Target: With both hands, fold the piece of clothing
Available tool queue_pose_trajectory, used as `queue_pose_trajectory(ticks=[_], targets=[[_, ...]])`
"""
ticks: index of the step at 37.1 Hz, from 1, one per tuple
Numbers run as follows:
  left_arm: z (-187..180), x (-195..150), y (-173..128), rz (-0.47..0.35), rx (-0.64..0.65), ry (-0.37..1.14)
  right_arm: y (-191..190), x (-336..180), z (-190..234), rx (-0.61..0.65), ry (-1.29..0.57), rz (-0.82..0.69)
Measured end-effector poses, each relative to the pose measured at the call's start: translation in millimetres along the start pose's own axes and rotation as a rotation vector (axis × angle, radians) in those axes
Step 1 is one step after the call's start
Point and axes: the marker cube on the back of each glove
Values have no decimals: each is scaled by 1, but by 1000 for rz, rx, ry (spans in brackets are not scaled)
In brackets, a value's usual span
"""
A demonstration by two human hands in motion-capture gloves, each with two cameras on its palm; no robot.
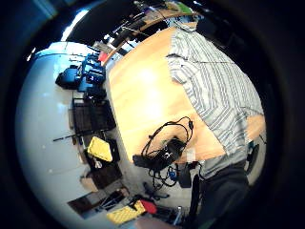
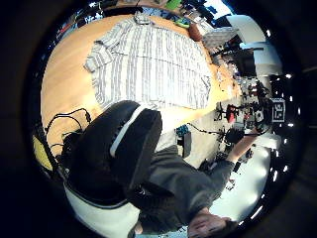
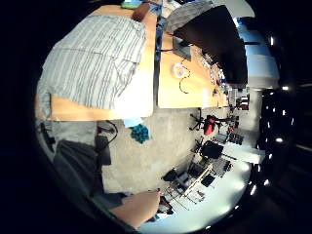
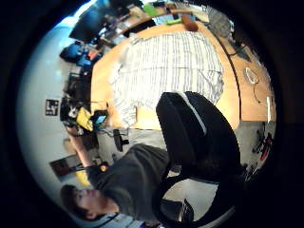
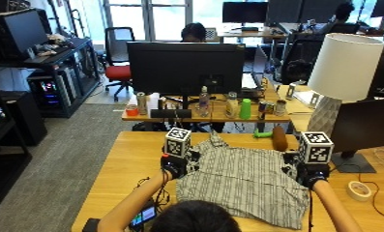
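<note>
I see the striped shirt [image 5: 243,181] lying flat and unfolded on the wooden table [image 5: 127,174], between my two raised hands. My left hand [image 5: 175,166] hangs above the shirt's left sleeve, my right hand [image 5: 310,175] above its right edge; neither touches cloth, going by the palm views, which look down on the shirt from well above. I cannot tell how the fingers of either hand are set. I judge folding has not begun: next, lower both hands to pinch the sleeve edges beneath the fingers.
</note>
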Motion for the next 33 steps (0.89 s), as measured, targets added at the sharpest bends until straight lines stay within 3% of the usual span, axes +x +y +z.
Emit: queue_pose_trajectory(ticks=[17, 33], targets=[[6, -1, 7, -18, -25, -28, 11, -1, 8, -23, 18, -24], [25, 0, 11, -11, -73, -21, -16, -12, 21, -37, 32, -42]])
